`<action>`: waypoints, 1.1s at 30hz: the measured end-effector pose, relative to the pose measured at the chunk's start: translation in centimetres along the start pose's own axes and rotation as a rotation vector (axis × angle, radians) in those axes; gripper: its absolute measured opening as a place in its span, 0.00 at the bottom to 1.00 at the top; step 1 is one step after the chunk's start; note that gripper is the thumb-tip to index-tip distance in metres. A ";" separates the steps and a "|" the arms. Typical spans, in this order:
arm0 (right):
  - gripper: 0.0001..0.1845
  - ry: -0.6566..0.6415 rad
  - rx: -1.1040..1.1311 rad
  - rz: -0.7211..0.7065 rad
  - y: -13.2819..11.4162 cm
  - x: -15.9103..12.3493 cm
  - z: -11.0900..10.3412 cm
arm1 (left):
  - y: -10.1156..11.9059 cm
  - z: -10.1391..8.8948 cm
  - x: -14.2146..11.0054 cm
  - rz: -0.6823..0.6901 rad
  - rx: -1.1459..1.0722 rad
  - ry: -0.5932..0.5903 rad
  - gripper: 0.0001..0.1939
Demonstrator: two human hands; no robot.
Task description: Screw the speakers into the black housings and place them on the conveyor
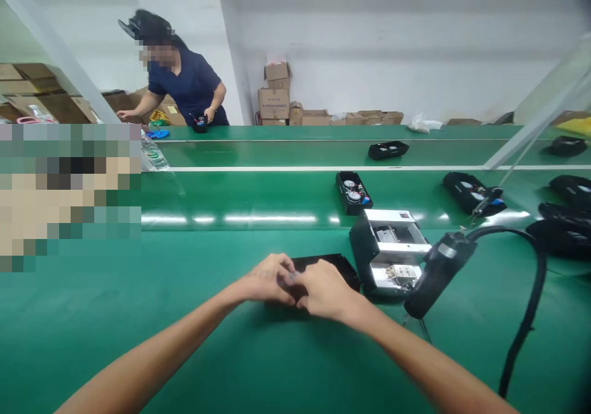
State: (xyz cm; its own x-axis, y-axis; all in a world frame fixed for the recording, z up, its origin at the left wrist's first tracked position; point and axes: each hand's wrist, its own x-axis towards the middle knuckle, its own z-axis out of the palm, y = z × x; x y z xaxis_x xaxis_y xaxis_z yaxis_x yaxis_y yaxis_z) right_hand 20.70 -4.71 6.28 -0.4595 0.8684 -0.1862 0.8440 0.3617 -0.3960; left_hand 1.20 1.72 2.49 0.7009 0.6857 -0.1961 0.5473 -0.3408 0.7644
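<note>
Both of my hands meet over a black housing point(345, 271) lying on the green work surface in front of me. The fingers of my left hand point(272, 278) are curled in at the housing's left part. My right hand point(325, 289) comes in from the other side, its fingers bent and pinched close to the left fingertips. Something small and greyish shows between the fingertips, too hidden to name. Most of the housing's inside is covered by my hands. Just right of it stands a black and white screw feeder point(392, 251).
A black electric screwdriver point(441, 275) hangs at the right on a cable. Black housings with round speakers point(353, 193) stand on the belt beyond, more at the far right. A water bottle point(154, 152) is at the left. A co-worker point(184, 81) stands across the line.
</note>
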 end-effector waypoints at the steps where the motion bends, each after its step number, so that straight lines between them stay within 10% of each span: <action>1: 0.13 0.092 0.000 -0.042 0.1 -1.7 0.5 | 0.1 0.7 -0.6 0.034 0.035 0.025 0.12; 4: 0.20 0.801 0.076 -0.105 2.1 -7.8 1.9 | -0.2 3.1 -2.4 0.177 0.246 0.138 0.10; 6: 0.22 1.371 0.055 0.162 4.6 -11.5 2.3 | -0.8 4.4 -3.1 0.268 0.408 0.222 0.12; 8: 0.32 1.550 0.070 0.504 7.6 -14.0 2.2 | -1.5 5.1 -3.4 0.311 0.488 0.268 0.13; 12: 0.28 1.246 0.427 0.709 12.0 -14.4 2.2 | -2.4 5.2 -3.4 0.324 0.511 0.263 0.14; 19: 0.16 1.346 1.005 0.341 10.9 -12.3 2.4 | -3.6 5.1 -3.3 0.392 0.587 0.306 0.10; 26: 0.14 1.651 0.909 -0.001 8.9 -12.0 -2.7 | -3.8 6.1 -2.9 0.419 0.639 0.364 0.07; 33: 0.11 1.334 0.945 0.061 7.9 -10.8 -2.4 | -3.1 6.4 -2.9 0.370 0.607 0.377 0.08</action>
State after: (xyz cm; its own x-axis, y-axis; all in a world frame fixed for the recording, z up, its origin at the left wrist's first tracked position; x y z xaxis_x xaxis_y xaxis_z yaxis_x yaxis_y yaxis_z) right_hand 32.97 -10.41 7.34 0.5402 0.7150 0.4438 0.1608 0.4300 -0.8884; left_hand 0.43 -3.31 -3.20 0.7433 0.5939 0.3078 0.5387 -0.8042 0.2510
